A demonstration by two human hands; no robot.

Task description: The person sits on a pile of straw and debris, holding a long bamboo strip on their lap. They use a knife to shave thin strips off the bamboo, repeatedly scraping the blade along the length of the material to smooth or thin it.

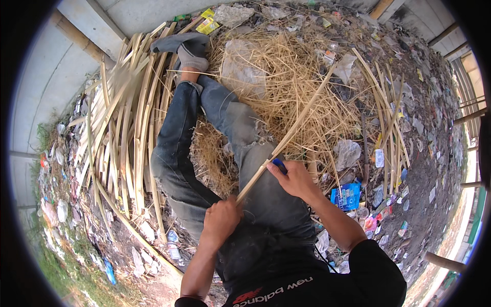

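Observation:
A long, pale bamboo strip (305, 115) runs slantwise over my thigh, its far end up above the shavings. Near my lap, my left hand (222, 220) is closed round the strip's lower end. My right hand (295, 179) is closed farther up, at the strip, gripping a small tool with a blue handle (279, 165). Its working edge is hidden by the strip and my fingers, so I cannot tell its exact kind. Both hands lie over my worn blue jeans (266, 189), which have frayed holes at the knees.
To the left lies a big pile of bamboo strips (125, 138). A heap of thin straw-coloured shavings (291, 71) spreads beyond my legs. More strips (391, 128) lie at the right. Litter covers the ground, with a blue packet (346, 197) by my right forearm. Grey wall panels (56, 77) stand behind.

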